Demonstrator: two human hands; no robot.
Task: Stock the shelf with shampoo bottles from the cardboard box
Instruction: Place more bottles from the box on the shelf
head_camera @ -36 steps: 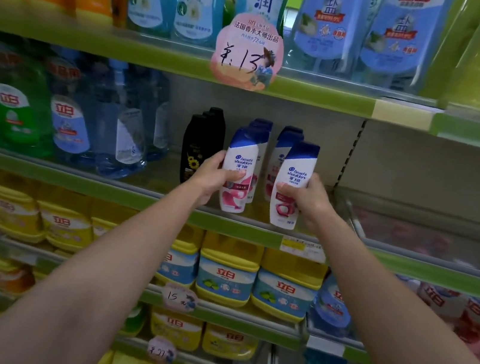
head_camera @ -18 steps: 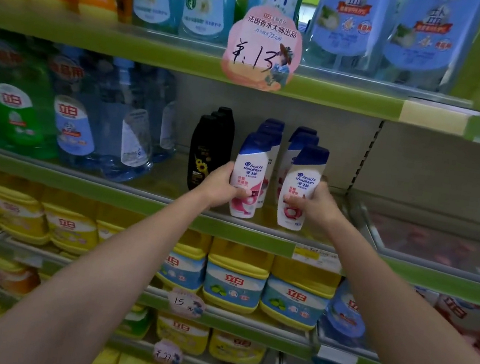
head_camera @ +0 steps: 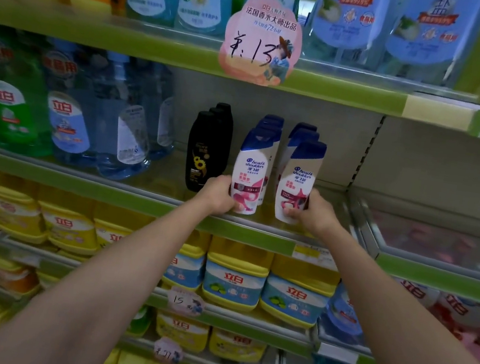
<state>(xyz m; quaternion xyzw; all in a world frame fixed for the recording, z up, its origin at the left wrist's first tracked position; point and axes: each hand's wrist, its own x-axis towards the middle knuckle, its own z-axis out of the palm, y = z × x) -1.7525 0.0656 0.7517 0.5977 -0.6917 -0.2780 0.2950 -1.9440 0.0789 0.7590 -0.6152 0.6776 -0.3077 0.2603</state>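
Two white shampoo bottles with blue caps and pink labels stand upright at the front of the green middle shelf. My left hand grips the base of the left shampoo bottle. My right hand grips the base of the right shampoo bottle. Each front bottle heads a row of identical bottles running back to the shelf wall. The cardboard box is out of view.
Black shampoo bottles stand just left of my left hand. Large blue and green detergent jugs fill the shelf's left part. A bare stretch of shelf lies to the right. A pink price tag hangs from the shelf above.
Both hands carried their bottles down and forward onto the shelf, sliding lower to the bases. The bottles now stand straight at the front of their rows.
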